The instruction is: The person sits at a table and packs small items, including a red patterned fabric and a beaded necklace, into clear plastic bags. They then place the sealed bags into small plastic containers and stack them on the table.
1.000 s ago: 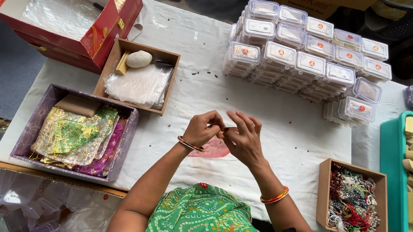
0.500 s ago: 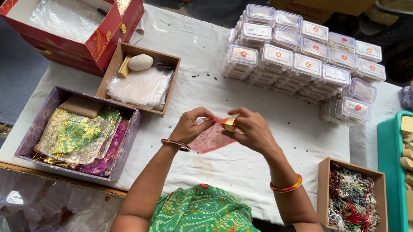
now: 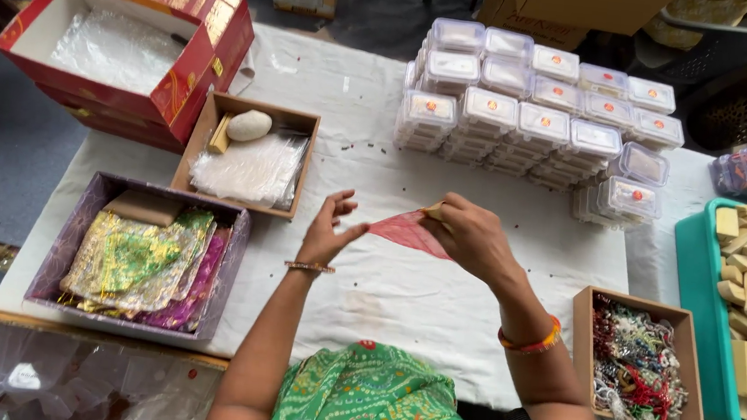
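Red mesh pouch (image 3: 408,232) now hangs stretched between the two hands above the white-covered counter (image 3: 401,311); a second ago the hands were bunched together with the pouch barely showing, half a second ago it had begun to open out, and now it is pulled taut. That suggests the pouch is being spread open. Its long axis runs nearly level, left to right, its narrow tip pointing toward the left hand (image 3: 329,229) and its wider end at the right hand (image 3: 472,237). The left thumb and forefinger are pinched on the tip, the other fingers fanned apart. The right fingers are clamped on the wide end, along with a small pale block (image 3: 433,211), possibly one like those in the green tray (image 3: 691,292), though the view is too small to be sure. Stacked clear boxes (image 3: 536,107) stand beyond the hands.
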